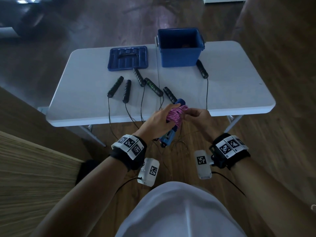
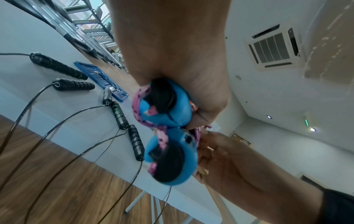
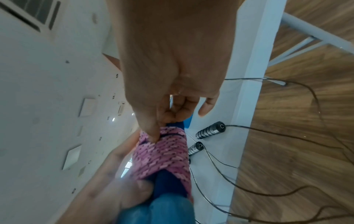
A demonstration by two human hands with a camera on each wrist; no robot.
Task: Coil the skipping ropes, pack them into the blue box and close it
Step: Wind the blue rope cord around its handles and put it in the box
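A pink braided rope (image 1: 176, 113) is wound round two blue handles (image 2: 168, 133) held side by side. My left hand (image 1: 159, 120) grips this bundle in front of the table's near edge. My right hand (image 1: 196, 115) pinches the pink rope (image 3: 164, 150) at the bundle's far end between thumb and fingers. The open blue box (image 1: 180, 47) stands at the back of the white table (image 1: 239, 82), its lid (image 1: 127, 58) lying flat to its left. Several black skipping-rope handles (image 1: 126, 91) lie on the table, their thin cables (image 1: 109, 117) hanging over the near edge to the floor.
One black handle (image 1: 202, 68) lies beside the box's right front corner. Loose cables (image 3: 287, 189) trail on the wooden floor under my hands. A wooden surface (image 1: 34, 168) stands at my lower left. The table's folding legs (image 1: 95, 135) show beneath it.
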